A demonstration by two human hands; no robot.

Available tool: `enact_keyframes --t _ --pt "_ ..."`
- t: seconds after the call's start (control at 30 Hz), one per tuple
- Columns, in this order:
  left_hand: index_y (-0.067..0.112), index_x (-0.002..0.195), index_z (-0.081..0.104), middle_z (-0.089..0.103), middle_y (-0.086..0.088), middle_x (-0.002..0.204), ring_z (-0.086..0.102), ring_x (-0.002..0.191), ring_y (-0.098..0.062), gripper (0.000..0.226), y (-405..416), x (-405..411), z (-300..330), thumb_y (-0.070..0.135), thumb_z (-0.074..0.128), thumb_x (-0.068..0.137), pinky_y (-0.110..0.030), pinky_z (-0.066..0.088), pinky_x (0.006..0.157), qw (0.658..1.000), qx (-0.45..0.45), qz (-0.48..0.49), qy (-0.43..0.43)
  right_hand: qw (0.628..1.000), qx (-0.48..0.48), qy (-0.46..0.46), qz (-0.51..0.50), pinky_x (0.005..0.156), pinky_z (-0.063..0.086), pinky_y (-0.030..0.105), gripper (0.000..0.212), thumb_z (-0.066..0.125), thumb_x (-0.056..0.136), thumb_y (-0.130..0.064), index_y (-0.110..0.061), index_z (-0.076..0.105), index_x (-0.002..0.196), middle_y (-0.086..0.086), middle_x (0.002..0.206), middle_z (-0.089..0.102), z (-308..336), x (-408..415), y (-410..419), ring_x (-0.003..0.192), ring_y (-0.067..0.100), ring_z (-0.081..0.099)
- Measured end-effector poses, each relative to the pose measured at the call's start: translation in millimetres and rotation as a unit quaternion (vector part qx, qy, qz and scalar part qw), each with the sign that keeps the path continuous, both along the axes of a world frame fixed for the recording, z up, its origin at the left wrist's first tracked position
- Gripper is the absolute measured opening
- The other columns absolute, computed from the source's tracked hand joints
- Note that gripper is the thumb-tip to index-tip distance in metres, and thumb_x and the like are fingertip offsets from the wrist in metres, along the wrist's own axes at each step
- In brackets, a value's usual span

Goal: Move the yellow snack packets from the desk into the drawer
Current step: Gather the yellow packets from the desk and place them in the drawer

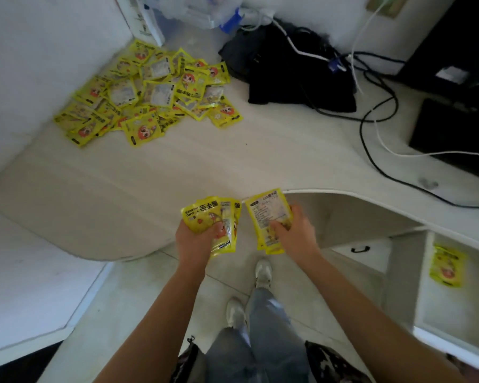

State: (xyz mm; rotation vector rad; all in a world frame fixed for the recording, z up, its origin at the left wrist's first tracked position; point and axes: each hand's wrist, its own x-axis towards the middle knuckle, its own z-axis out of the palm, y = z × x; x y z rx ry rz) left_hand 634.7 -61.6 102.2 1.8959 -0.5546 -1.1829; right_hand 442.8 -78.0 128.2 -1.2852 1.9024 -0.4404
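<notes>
Fingers of our left hand [198,239] and right hand [295,230] are each gripping yellow packets [213,219]; one packet [447,265], blurred, is seemingly lying in the drawer [454,313].

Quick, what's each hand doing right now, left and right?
Left hand: grips a fanned bunch of yellow packets.
Right hand: grips a small stack of yellow packets, back side up.

Glossy yellow foil snack packets [150,95] lie heaped at the counter's [233,156] eleven o'clock corner. One packet [447,265] lies flat in the open white drawer [426,299] at four o'clock.
</notes>
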Motion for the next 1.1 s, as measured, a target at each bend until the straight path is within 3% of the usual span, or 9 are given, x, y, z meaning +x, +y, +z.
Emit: enact_keyframes --t 0.1,0.27,0.43,0.6,0.8,0.9,1.1 --pt "0.02 0.097 0.068 0.073 0.0 0.088 0.071 0.079 -0.018 0.035 12 -28 -5 0.01 0.08 0.066 -0.04 0.057 0.074 0.997 0.005 -0.077 -0.018 0.998 0.004 -0.009 -0.061 0.064 0.039 0.029 0.025 0.061 0.089 -0.018 -0.008 0.049 0.108 0.004 0.09 0.057 -1 -29 31 0.091 0.031 0.061" --pt "0.019 0.098 0.068 0.073 0.001 0.089 0.07 0.079 -0.014 0.035 28 -88 -3 0.012 0.082 0.067 -0.036 0.057 0.075 0.989 0.005 -0.148 -0.025 0.99 0.0 -0.012 -0.142 0.071 0.05 0.035 0.03 0.06 0.089 -0.02 -0.011 0.048 0.115 0.001 0.094 0.057 -3 -87 75 0.093 0.03 0.062" --pt "0.019 0.1 0.068 0.074 0.001 0.09 0.071 0.08 -0.016 0.038 50 -151 -10 0.015 0.083 0.066 -0.043 0.058 0.078 0.98 0.006 -0.201 -0.011 0.979 0.011 -0.016 -0.201 0.07 0.041 0.028 0.034 0.06 0.089 -0.021 -0.009 0.048 0.118 0.008 0.108 0.062 -7 -147 113 0.1 0.03 0.06" --pt "0.02 0.1 0.066 0.073 0.003 0.091 0.07 0.081 -0.014 0.039 80 -230 -14 0.012 0.083 0.066 -0.042 0.058 0.08 0.977 0.006 -0.211 0.0 0.974 0.006 -0.007 -0.228 0.07 0.044 0.032 0.031 0.063 0.088 -0.02 -0.007 0.05 0.113 0.011 0.107 0.063 -14 -223 145 0.099 0.033 0.06" --pt "0.021 0.098 0.065 0.074 0.002 0.09 0.072 0.081 -0.018 0.04 123 -331 -26 0.014 0.085 0.064 -0.049 0.058 0.08 0.979 0.012 -0.202 -0.009 0.967 0.018 -0.062 -0.245 0.068 0.05 0.034 0.024 0.064 0.087 -0.021 -0.012 0.047 0.101 0.006 0.097 0.061 -25 -327 178 0.088 0.029 0.061" --pt "0.021 0.099 0.066 0.074 0.002 0.091 0.072 0.082 -0.019 0.041 140 -379 -29 0.017 0.085 0.063 -0.049 0.058 0.081 0.98 0.012 -0.199 -0.008 0.968 0.02 -0.059 -0.244 0.074 0.054 0.04 0.027 0.064 0.087 -0.022 -0.009 0.048 0.105 0.006 0.097 0.061 -26 -373 188 0.088 0.029 0.062" --pt "0.017 0.101 0.065 0.074 -0.001 0.093 0.072 0.083 -0.018 0.037 144 -461 -31 0.006 0.081 0.07 -0.047 0.059 0.079 0.975 0.004 -0.222 -0.004 0.962 0.048 -0.064 -0.261 0.069 0.048 0.033 0.029 0.063 0.088 -0.02 -0.007 0.049 0.11 0.008 0.099 0.061 -39 -448 204 0.089 0.031 0.062"
